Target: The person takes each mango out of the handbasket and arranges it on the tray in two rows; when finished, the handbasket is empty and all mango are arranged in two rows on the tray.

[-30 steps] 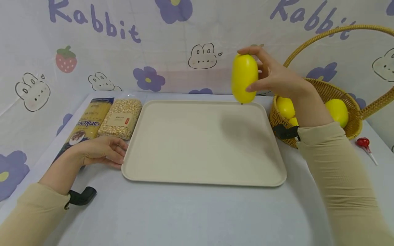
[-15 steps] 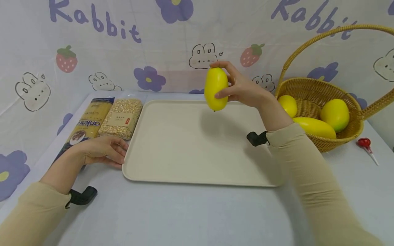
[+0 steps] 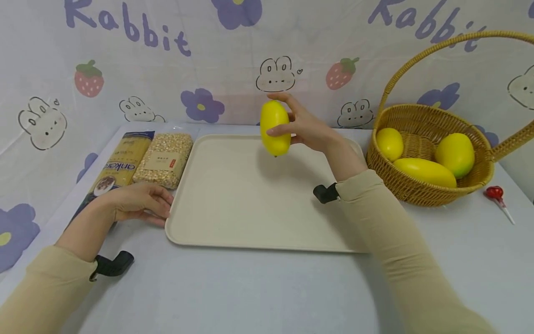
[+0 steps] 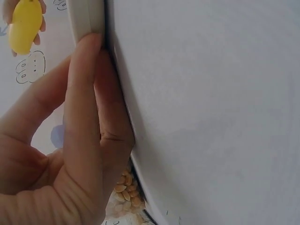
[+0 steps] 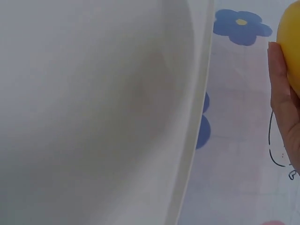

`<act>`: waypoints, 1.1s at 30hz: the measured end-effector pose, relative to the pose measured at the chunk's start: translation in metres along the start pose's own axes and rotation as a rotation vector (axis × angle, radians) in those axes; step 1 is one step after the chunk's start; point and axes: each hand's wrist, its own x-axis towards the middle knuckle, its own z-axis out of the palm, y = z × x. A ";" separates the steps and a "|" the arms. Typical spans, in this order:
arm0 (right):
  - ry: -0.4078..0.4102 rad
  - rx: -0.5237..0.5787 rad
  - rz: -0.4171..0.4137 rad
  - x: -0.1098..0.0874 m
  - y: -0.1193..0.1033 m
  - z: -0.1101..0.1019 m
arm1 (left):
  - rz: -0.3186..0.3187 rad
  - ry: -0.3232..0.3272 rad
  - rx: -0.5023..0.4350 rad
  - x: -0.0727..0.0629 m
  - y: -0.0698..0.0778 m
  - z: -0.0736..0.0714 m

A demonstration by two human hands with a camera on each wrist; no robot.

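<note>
My right hand (image 3: 310, 127) grips a yellow mango (image 3: 275, 129) upright in the air over the back middle of the beige tray (image 3: 258, 199), thumb on the near side and fingers behind. Part of that mango (image 5: 291, 44) shows at the right edge of the right wrist view. At the tray's left edge, my left hand (image 3: 142, 204) rests on the table with relaxed fingers. In the left wrist view a fingertip (image 4: 89, 44) touches the outer side of the tray rim (image 4: 87, 16). Three more mangoes, one of them long (image 3: 425, 172), lie in the wicker basket (image 3: 429, 197).
Left of the tray lie a bag of corn kernels (image 3: 164, 160) and a yellow "ankara" pasta packet (image 3: 125, 157), partly behind my left hand. A red lollipop (image 3: 495, 194) lies right of the basket. A printed cloth (image 3: 233, 55) hangs behind the table.
My right hand has carried the mango left and lower, from beside the basket to over the tray's back middle. The left hand has stayed at the tray's edge.
</note>
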 end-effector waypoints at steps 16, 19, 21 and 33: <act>0.114 0.145 0.203 0.031 0.020 0.027 | 0.004 0.004 0.008 -0.001 0.000 0.001; 0.128 0.153 0.236 0.034 0.021 0.031 | 0.005 0.004 0.011 -0.001 0.000 0.001; 0.143 0.149 0.254 0.035 0.020 0.034 | 0.005 0.004 0.012 -0.001 0.001 0.001; 0.255 0.170 0.442 0.044 0.019 0.039 | 0.008 0.024 0.020 -0.001 0.000 0.002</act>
